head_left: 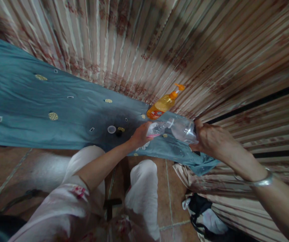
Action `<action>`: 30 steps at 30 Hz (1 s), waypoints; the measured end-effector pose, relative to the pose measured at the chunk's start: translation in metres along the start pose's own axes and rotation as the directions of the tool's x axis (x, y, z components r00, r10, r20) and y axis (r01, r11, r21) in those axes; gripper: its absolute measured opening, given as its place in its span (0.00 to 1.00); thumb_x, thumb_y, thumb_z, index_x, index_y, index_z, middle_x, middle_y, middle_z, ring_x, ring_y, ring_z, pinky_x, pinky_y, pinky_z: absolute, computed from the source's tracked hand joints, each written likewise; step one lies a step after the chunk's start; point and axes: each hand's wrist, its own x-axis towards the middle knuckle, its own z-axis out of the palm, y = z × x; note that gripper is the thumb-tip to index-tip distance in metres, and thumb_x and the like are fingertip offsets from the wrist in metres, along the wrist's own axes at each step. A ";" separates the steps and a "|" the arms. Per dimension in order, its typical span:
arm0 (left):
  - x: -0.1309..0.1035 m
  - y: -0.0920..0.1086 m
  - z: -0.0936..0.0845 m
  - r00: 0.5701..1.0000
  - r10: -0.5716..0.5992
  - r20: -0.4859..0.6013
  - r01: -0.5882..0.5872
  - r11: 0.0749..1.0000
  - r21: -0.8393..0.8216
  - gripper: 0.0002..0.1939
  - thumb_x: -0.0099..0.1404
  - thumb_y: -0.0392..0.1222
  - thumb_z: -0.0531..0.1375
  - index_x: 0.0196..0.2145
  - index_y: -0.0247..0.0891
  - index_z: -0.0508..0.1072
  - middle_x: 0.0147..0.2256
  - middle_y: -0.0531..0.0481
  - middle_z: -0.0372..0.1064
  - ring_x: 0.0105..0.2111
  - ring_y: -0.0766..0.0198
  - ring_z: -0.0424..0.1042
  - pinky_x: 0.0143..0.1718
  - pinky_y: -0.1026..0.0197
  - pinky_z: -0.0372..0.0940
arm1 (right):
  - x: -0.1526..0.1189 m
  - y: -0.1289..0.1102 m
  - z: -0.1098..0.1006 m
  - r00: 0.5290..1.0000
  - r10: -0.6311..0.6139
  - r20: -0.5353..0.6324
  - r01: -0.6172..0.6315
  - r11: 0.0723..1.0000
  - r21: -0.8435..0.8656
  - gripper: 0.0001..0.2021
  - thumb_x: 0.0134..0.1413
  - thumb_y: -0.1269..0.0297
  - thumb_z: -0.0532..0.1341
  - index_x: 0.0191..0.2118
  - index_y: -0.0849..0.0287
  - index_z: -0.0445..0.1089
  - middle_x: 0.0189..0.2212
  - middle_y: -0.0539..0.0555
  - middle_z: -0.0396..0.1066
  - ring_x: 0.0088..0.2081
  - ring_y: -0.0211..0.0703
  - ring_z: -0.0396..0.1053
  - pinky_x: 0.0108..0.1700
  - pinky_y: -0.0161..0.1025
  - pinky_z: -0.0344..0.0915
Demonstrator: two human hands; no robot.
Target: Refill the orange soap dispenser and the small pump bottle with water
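My left hand (pixel 139 137) is closed round a small clear plastic bottle (pixel 157 128), which has some pink low on its side. My right hand (pixel 216 141) grips the base of a larger clear plastic bottle (pixel 183 128), tilted so that its neck points left. The two necks meet or overlap between my hands; I cannot tell whether they touch. Just behind them stands an orange pump bottle (pixel 160 107) of yellow liquid. A round whitish lid (pixel 111 129) lies left of my left hand, with a small dark object (pixel 119 133) beside it.
A teal patterned cloth (pixel 81 111) covers the long surface before me. Pleated curtains (pixel 124 50) hang behind it and to the right. Something white and crumpled (pixel 144 146) lies under my left wrist. Dark and pale fabric (pixel 209 215) rests on the tiled floor (pixel 168 195).
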 end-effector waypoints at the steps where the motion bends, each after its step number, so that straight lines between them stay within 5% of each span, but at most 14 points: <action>1: 0.000 0.000 0.000 1.000 0.001 0.000 -0.001 1.000 0.002 0.31 0.59 0.32 0.75 0.58 0.39 0.72 0.57 0.38 0.81 0.59 0.43 0.81 0.62 0.45 0.76 | 0.000 0.000 0.001 1.000 -0.003 -0.012 0.003 1.000 -0.005 0.20 0.65 0.58 0.69 0.53 0.69 0.69 0.38 0.73 0.84 0.42 0.66 0.87 0.35 0.42 0.66; 10: -0.001 -0.008 0.002 0.999 0.047 -0.020 -0.047 0.999 0.008 0.30 0.61 0.35 0.73 0.58 0.42 0.72 0.57 0.41 0.82 0.58 0.45 0.81 0.61 0.45 0.77 | -0.003 -0.009 -0.020 0.994 0.045 0.096 -0.044 0.999 -0.004 0.21 0.70 0.62 0.67 0.57 0.74 0.69 0.42 0.76 0.84 0.47 0.65 0.87 0.38 0.43 0.68; 23: -0.001 -0.007 0.001 0.999 0.034 -0.001 -0.034 0.999 0.009 0.32 0.60 0.33 0.74 0.60 0.41 0.70 0.59 0.38 0.80 0.60 0.44 0.81 0.62 0.44 0.76 | 0.002 -0.003 0.001 0.999 0.015 -0.038 -0.017 0.999 -0.042 0.20 0.65 0.60 0.69 0.54 0.72 0.71 0.36 0.70 0.83 0.37 0.62 0.84 0.32 0.42 0.60; 30: -0.001 -0.010 0.004 0.999 0.049 -0.021 -0.049 0.999 0.000 0.32 0.60 0.35 0.73 0.60 0.42 0.70 0.57 0.40 0.81 0.58 0.45 0.82 0.61 0.44 0.77 | 0.000 -0.002 -0.001 1.000 0.002 -0.019 -0.003 0.999 -0.054 0.20 0.66 0.61 0.68 0.54 0.74 0.71 0.36 0.71 0.83 0.38 0.62 0.84 0.31 0.41 0.58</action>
